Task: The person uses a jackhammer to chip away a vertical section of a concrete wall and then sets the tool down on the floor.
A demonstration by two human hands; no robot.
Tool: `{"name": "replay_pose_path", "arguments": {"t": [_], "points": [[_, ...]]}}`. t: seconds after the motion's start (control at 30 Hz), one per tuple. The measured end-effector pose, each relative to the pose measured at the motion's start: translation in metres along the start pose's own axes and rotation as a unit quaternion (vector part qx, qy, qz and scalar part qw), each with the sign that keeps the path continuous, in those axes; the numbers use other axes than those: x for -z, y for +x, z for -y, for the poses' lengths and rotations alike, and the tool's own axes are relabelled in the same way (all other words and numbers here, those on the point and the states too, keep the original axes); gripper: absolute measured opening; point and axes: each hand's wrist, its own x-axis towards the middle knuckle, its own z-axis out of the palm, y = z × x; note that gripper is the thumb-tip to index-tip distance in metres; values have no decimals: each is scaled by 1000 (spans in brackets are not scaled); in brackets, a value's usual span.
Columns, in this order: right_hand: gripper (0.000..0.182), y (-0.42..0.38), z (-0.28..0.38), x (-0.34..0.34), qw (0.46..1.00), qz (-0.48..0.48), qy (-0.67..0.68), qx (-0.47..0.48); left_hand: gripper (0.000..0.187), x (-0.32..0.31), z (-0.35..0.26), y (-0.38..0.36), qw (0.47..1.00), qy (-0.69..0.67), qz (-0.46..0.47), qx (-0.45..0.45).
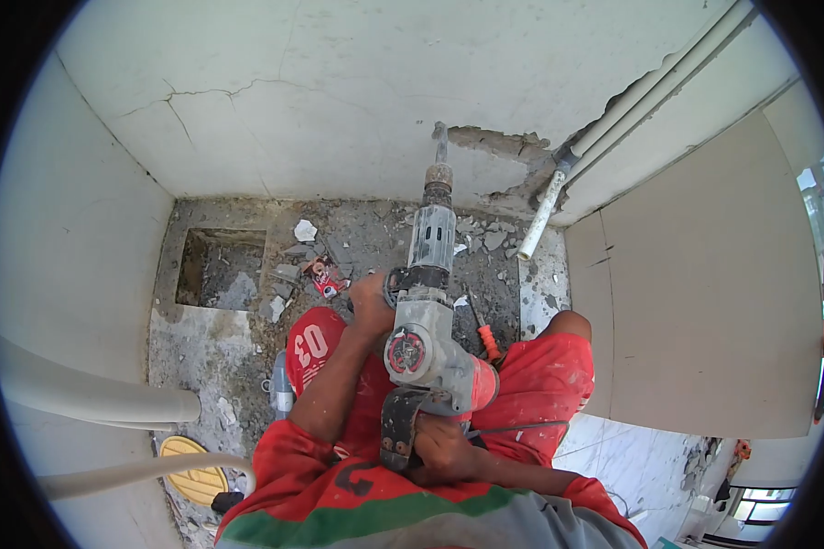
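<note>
A grey and red demolition hammer (425, 334) points away from me toward the wall. My left hand (373, 304) is closed around its side handle. At the back, my right hand (441, 448) is wrapped round the rear handle, with some fingers hidden. The metal chisel bit (441, 145) reaches the wall (339, 156) at the left end of a broken-out groove (499, 142). Between my knees and right of the tool lies a screwdriver (488, 340) with an orange handle.
Rubble and a crushed red can (328, 285) litter the floor, near a square recess (220, 269). White pipes (655, 87) run along the wall at right, ending in a short stub (542, 215). A large pipe (110, 398), yellow cover (192, 471) and bottle (282, 389) are at left.
</note>
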Motion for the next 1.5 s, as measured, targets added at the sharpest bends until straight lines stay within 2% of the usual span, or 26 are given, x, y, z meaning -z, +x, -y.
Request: {"name": "replay_pose_path", "arguments": {"t": [0.07,0.17,0.27,0.37,0.43,0.53,0.6,0.67,0.7,0.9,1.0,1.1,1.2,1.3,1.4,1.5], "points": [[46,0,-2,-8,999,-24,24,24,38,4,-3,7,1000,13,-12,-8],[46,8,-3,1,997,-39,53,-27,38,-5,5,8,1000,22,4,11],[45,9,-9,17,999,-33,-17,-17,38,-11,5,15,999,22,-22,18],[43,-4,-13,25,999,3,-5,-48,37,-9,-5,15,999,23,18,33],[42,-15,-12,31,999,36,3,-37,38,-10,-9,2,997,-4,43,60],[38,-27,-7,21,998,37,39,-22,42,-11,1,-15,1000,10,11,7],[37,-28,-6,18,998,30,51,8,42,-6,-4,-16,999,-19,21,21],[37,-29,-3,17,997,33,63,-7,41,-2,-5,-17,999,-21,18,40],[37,-27,-4,17,997,37,65,-8,40,0,-8,-15,1000,8,-9,2],[37,-3,-3,24,998,45,26,-36,41,3,3,-12,996,-39,-24,79],[37,4,-4,20,999,23,17,-21,40,-1,10,-12,994,-61,-37,87],[38,4,-8,15,996,76,42,-33,37,1,18,-11,997,-50,-18,64],[38,10,-8,12,997,66,42,-27,33,4,13,-7,997,-16,-39,61],[38,15,-13,13,995,86,46,-9,31,-9,36,-7,996,-30,-39,75],[38,15,-15,12,995,82,50,-1,30,1,17,-4,998,-32,-44,29],[38,16,-16,11,995,85,59,1,31,-7,31,-8,997,-21,-67,31]]}}
